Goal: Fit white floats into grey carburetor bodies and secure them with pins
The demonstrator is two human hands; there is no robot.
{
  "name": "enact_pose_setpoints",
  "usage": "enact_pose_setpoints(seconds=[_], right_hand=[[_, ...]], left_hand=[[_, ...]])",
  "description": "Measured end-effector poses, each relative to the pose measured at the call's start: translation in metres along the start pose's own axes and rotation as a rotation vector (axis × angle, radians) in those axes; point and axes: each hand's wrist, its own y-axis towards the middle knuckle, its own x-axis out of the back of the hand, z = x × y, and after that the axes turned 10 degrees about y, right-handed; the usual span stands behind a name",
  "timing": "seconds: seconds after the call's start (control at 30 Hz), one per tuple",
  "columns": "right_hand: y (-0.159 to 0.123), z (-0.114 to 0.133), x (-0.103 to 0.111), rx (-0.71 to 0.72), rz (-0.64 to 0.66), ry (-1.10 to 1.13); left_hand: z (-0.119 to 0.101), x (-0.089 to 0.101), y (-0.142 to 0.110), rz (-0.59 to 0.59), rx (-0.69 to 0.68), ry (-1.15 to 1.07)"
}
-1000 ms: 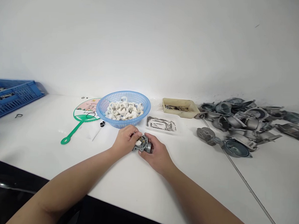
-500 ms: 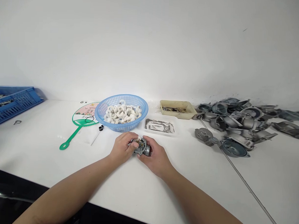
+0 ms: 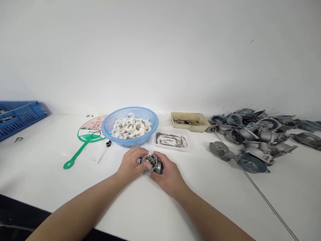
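Observation:
Both my hands hold a small grey metal carburetor body (image 3: 151,162) just above the white table (image 3: 55,187). My left hand (image 3: 132,164) grips its left side, thumb pressing on the top where a white plastic piece and brass parts show. My right hand (image 3: 167,172) cups it from the right and below, fingers curled round it. Just behind my hands stands a blue plastic basket (image 3: 130,126) full of white plastic pieces, and to its right lies a clear tray of small metal pins (image 3: 171,139).
A beige tray (image 3: 190,121) with small parts sits at the back. A heap of grey metal castings (image 3: 254,136) fills the right, with a thin metal rod (image 3: 263,199) running toward the front. A green hand fan (image 3: 87,135) and a blue crate (image 3: 10,118) lie left.
My hands and the carburetor body stay together at the same spot; my left thumb has shifted onto its top. The camera has tilted up a little, so everything sits lower in view.

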Motion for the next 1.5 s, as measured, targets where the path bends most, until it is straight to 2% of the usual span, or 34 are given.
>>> enact_pose_setpoints(seconds=[0.27, 0.47, 0.53, 0.67, 0.8, 0.97, 1.2, 1.37, 1.5], right_hand=[[0.000, 0.000, 0.000, -0.003, -0.017, -0.003], [0.000, 0.001, 0.000, -0.011, -0.021, 0.004], [0.000, 0.001, 0.000, -0.011, -0.019, 0.004], [-0.001, 0.001, 0.000, -0.022, -0.013, -0.010], [-0.001, 0.002, 0.000, -0.022, -0.001, 0.008], [0.000, 0.002, 0.000, -0.030, 0.014, 0.032], [0.001, 0.002, 0.000, -0.025, 0.022, 0.091], [0.000, 0.008, -0.001, -0.075, -0.005, 0.092], [0.000, 0.005, -0.002, -0.056, -0.026, 0.117]], left_hand=[[-0.003, 0.003, 0.003, -0.024, -0.055, 0.034], [-0.002, 0.000, 0.005, -0.005, -0.162, 0.116], [-0.002, -0.001, 0.005, 0.010, -0.131, 0.108], [-0.001, 0.000, 0.006, 0.060, 0.029, 0.023], [0.002, -0.002, 0.005, 0.119, 0.098, -0.123], [-0.001, -0.003, 0.000, 0.165, 0.111, -0.242], [-0.005, 0.013, -0.002, 0.269, 0.137, -0.331], [-0.005, 0.014, 0.000, 0.248, 0.133, -0.337], [-0.005, 0.014, 0.000, 0.254, 0.146, -0.361]])
